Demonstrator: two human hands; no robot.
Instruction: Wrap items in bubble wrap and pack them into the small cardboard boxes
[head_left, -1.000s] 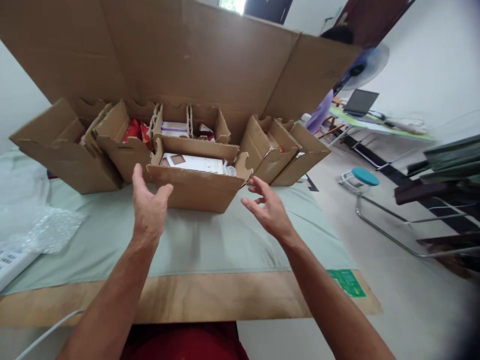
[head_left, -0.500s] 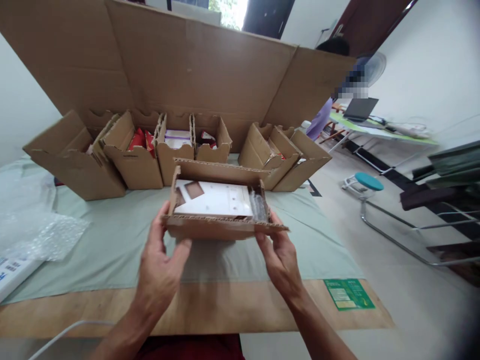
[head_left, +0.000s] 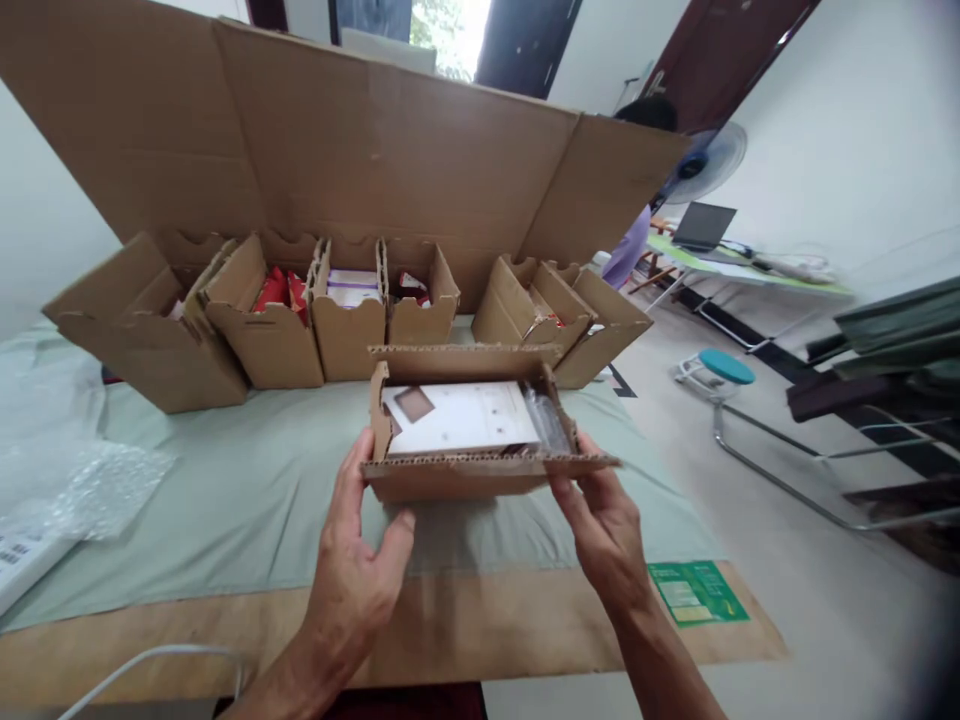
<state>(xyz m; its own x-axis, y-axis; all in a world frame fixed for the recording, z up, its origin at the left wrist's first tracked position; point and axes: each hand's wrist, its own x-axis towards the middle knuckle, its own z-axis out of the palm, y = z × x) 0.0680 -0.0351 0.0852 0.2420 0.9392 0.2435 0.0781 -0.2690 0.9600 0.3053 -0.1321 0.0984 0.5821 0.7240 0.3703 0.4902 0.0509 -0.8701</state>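
A small open cardboard box is held up over the table between both hands. Inside it lie a white booklet and a clear plastic bag. My left hand grips the box's lower left corner, thumb against the front wall. My right hand grips its lower right corner from beneath.
Behind stands a row of open cardboard compartments with red and white packets, backed by a tall cardboard sheet. Bubble wrap lies left on the green cloth. A green leaflet, a stool and another person are to the right.
A second ago both hands were open in front of the box on the table. They took hold of it, lifted it toward me and shifted it slightly right.
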